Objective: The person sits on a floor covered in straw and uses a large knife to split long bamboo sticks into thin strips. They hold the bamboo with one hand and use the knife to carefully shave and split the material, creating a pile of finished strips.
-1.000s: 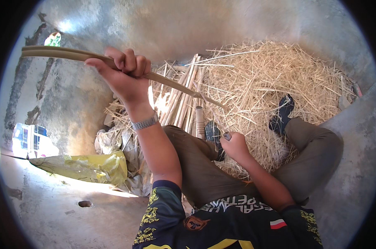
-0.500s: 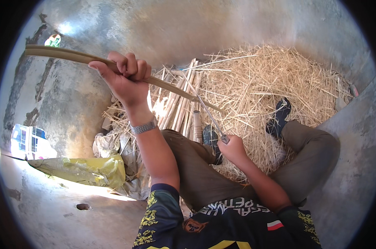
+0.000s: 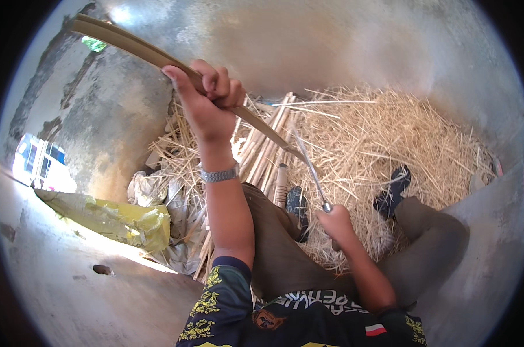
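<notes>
My left hand (image 3: 211, 104) is closed round a long, split bamboo strip (image 3: 129, 45), thumb lying along it. The strip slants from the upper left down to the middle. In my right hand (image 3: 336, 224), low over my lap, is a knife with a long narrow blade (image 3: 313, 173) pointing up and away. Its blade meets or overlaps the strip's lower end; whether they touch I cannot tell. My fingers hide most of the knife's handle.
Straw-like shavings (image 3: 401, 139) cover the floor ahead. Cut bamboo sticks (image 3: 268, 139) lie beside them, near a short ribbed cylindrical piece (image 3: 281, 184). My dark-clad feet (image 3: 394, 189) rest among the shavings. A yellow sack (image 3: 123, 222) lies left; concrete walls (image 3: 343, 46) stand close.
The view has shifted somewhat. My left hand and the strip have gone up and right. The blade, which crossed the strip farther up, is now at its lower end.
</notes>
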The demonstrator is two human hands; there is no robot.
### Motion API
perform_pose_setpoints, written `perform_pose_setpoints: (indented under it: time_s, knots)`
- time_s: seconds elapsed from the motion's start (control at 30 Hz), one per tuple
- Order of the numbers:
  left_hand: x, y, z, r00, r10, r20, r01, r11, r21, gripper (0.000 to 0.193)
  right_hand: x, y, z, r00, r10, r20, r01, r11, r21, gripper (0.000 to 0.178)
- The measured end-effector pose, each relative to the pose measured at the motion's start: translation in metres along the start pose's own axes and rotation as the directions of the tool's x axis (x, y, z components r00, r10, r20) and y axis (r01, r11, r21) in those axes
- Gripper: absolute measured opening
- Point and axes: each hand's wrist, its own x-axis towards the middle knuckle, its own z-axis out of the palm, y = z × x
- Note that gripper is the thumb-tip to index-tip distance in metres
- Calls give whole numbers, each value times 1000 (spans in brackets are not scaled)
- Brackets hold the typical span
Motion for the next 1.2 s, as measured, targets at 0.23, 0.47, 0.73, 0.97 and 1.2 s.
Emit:
perform_pose_setpoints:
  time_s: [0.23,0.47,0.73,0.97,1.2]
  knots:
    - [2,1,-11,998,-20,-60,17,999,-39,64,2,-13,-3,989,-114,-89,134,959,251,27]
    - [1,-2,-4,998,-21,-51,19,999,-38,64,2,-10,1,982,171,78,-179,978,108,25]
    - [-2,-3,7,1000,-27,16,27,999,-29,65,2,-10,-8,999,-28,-44,43,919,391,27]
    - [-3,-3,4,1000,-16,15,16,1000,-12,64,-1,-13,-8,994,69,84,-80,987,139,26]
    - [-4,-4,6,1000,-5,-13,5,1000,-8,64,-8,-17,-4,981,-177,-76,189,959,209,27]
